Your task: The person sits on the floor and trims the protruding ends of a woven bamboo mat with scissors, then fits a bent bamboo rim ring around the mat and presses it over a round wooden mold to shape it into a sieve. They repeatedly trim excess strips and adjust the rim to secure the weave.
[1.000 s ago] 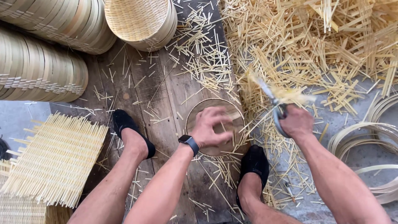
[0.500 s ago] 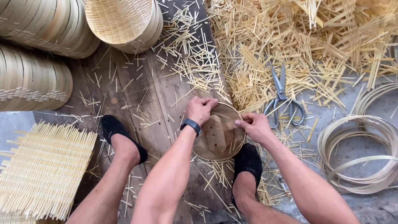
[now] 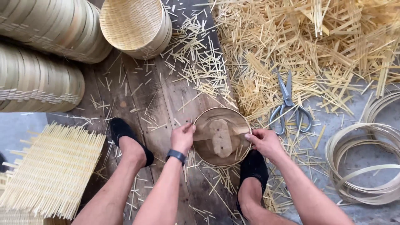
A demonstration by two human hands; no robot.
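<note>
So the round bamboo tray [image 3: 222, 136] still sits on the plank floor [image 3: 137, 104] between both feet, left hand [image 3: 182, 137] and right hand [image 3: 264, 141] now pinching opposite rims, scissors [image 3: 288, 104] lying untouched nearby.

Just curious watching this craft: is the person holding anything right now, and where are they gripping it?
Both hands hold a round bamboo lid by its rim: the left hand on its left edge, the right hand on its right edge.

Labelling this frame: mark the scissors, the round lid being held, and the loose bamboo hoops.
scissors [image 3: 288, 100], head view, on the pivot.
round lid [image 3: 222, 137], head view, on its centre block.
bamboo hoops [image 3: 354, 191], head view, on the lower rim.
</note>
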